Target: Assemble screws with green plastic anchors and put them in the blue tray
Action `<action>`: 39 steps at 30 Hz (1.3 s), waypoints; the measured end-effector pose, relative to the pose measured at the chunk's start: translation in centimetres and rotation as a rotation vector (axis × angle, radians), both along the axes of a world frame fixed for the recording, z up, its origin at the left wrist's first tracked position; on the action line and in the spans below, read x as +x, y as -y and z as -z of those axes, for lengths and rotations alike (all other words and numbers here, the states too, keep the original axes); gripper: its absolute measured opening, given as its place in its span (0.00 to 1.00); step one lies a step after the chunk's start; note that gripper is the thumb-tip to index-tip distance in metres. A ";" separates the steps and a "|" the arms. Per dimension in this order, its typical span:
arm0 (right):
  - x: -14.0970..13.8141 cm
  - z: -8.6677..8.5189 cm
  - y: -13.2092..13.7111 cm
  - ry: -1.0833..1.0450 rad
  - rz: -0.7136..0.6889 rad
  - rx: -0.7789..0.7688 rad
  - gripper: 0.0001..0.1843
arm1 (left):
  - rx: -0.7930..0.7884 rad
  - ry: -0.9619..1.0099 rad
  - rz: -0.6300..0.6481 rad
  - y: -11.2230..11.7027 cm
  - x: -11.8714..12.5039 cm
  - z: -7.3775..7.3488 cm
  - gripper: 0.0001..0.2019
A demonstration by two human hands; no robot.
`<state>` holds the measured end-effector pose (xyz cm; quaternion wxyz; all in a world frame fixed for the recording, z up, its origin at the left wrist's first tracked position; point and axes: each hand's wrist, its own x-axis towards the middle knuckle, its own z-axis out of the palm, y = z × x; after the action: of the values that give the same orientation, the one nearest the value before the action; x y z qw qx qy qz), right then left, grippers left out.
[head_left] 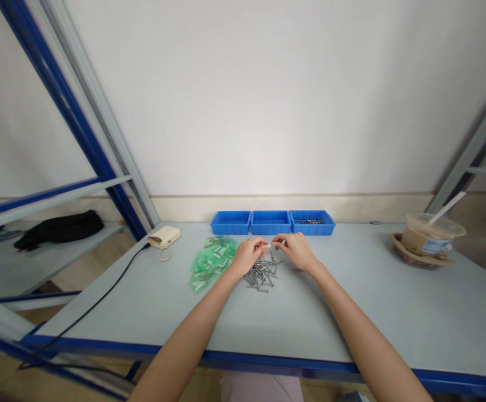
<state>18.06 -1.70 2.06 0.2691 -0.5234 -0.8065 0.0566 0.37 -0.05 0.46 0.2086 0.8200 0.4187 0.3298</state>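
Note:
My left hand (249, 254) and my right hand (296, 249) meet above a loose pile of metal screws (261, 273) on the grey table (351, 312). Both hands are pinched, fingertips almost touching, around a small pale piece (269, 244) held between them. A heap of green plastic pieces (211, 261) lies just left of my left hand. Behind the hands three blue trays stand in a row: the left tray (230, 222), the middle tray (270, 222), and the right tray (312, 222), which holds some screws.
A beige device (164, 237) with a black cable (100, 301) sits at the left back. A lidded drink cup (429, 239) with a straw stands on a holder at the right. Blue and grey rack posts (79, 123) rise on the left; a black bundle (61, 228) lies on a side shelf.

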 end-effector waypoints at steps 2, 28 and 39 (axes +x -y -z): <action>0.1 0.2 -0.1 -0.013 -0.024 -0.012 0.12 | 0.014 -0.011 -0.005 0.0 0.0 0.0 0.12; -0.4 0.4 0.1 0.047 -0.087 -0.061 0.11 | 0.081 -0.081 -0.017 0.2 -0.2 0.4 0.16; -0.4 0.3 0.4 0.057 -0.090 -0.038 0.14 | 0.051 -0.077 0.000 0.6 0.0 -0.2 0.18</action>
<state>17.63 -2.13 1.78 0.2331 -0.4932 -0.8353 0.0690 0.34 -0.67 0.64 0.1715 0.8371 0.4179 0.3086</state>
